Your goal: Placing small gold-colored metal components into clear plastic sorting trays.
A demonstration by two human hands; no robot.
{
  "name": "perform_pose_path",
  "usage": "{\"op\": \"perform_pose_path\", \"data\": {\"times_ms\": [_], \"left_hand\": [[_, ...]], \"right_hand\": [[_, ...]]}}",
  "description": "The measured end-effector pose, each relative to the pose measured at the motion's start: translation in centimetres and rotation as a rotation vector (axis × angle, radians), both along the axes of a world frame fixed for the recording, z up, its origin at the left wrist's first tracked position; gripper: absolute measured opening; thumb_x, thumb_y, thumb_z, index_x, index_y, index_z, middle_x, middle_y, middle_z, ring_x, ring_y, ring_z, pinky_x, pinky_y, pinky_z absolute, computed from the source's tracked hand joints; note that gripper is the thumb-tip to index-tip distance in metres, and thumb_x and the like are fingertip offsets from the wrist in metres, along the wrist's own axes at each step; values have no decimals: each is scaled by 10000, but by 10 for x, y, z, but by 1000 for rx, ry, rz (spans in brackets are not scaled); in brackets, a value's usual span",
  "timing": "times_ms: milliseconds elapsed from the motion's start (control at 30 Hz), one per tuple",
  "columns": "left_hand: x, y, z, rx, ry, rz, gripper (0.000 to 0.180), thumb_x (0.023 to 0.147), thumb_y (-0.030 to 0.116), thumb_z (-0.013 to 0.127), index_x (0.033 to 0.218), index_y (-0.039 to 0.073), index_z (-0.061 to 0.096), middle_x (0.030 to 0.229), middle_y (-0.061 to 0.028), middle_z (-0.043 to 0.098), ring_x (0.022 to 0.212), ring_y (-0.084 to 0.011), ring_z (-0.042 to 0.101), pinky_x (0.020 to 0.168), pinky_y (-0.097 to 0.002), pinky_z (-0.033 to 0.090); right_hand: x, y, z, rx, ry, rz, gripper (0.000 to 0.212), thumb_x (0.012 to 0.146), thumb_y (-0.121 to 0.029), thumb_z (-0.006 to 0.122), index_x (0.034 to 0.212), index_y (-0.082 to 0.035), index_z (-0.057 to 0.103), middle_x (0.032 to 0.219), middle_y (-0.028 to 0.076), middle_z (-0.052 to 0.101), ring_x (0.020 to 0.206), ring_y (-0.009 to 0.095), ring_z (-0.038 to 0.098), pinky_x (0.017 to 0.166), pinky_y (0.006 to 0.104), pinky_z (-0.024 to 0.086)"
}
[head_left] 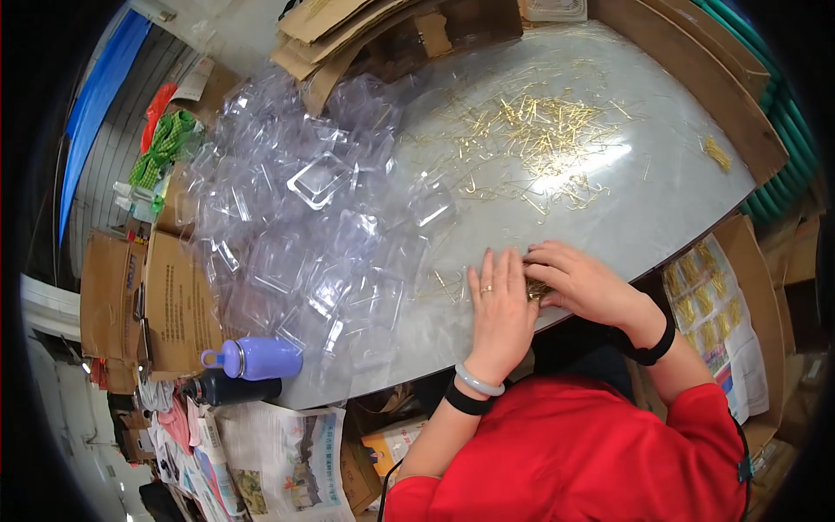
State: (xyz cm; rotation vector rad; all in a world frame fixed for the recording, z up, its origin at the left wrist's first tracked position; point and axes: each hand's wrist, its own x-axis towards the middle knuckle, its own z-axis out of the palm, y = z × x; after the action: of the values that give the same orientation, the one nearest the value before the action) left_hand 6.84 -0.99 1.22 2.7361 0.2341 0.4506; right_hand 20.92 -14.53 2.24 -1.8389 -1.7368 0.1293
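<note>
The grey desk [661, 200] carries a broad heap of clear plastic boxes [304, 235] on its left side and a scatter of gold pins [539, 139] farther back. At the near edge, the left hand [500, 309] lies flat, fingers together. The right hand [578, 283] curls over a small bunch of pins [537, 290], touching the left hand.

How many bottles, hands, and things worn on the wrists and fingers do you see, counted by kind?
Bottles lying at the table's left edge: 2 (purple bottle, black bottle)
Hands on the table: 2 (left hand, right hand)
Black wristbands: 2
Pale bangle: 1
Ring: 1
Total: 8
</note>
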Motion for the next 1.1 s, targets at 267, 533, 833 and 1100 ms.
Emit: {"op": "perform_pose_path", "data": {"times_ms": [267, 533, 833, 1100], "left_hand": [[0, 1, 0, -114, -51, -52, 729, 878, 122, 647, 1508, 2, 302, 1413, -211, 431, 1394, -406, 324, 1173, -609, 167], [-2, 5, -3, -226, -103, -99, 785, 864, 144, 682, 1514, -17, 274, 1441, -233, 403, 1390, -416, 330, 1182, -582, 178], [-21, 16, 10, -307, -47, -174, 778, 841, 82, 706, 1492, -37, 299, 1466, -258, 389, 1364, -428, 369, 1150, -485, 295], [-15, 3, 22, -227, -74, 49, 545, 807, 47, 734, 1309, -38, 542, 1267, -223, 553, 1132, -392, 537, 964, -443, 444]], "right_hand": [[-2, -3, 12, 51, 75, -117, 760, 647, -357, 866, 1287, -93, 550, 1324, 138, 526, 1244, 393, 470, 1031, 490, 413], [14, -3, 16, -28, -147, -84, 722, 679, -410, 831, 1254, -63, 567, 1274, 132, 535, 1197, 364, 485, 1011, 489, 407], [18, 0, 15, 107, -13, -6, 725, 697, -397, 821, 1259, -34, 542, 1271, 181, 516, 1253, 404, 462, 1093, 492, 368], [14, 1, 12, -254, 33, -55, 743, 709, -497, 790, 1243, -40, 550, 1267, 170, 514, 1271, 389, 447, 1096, 520, 352]]}}
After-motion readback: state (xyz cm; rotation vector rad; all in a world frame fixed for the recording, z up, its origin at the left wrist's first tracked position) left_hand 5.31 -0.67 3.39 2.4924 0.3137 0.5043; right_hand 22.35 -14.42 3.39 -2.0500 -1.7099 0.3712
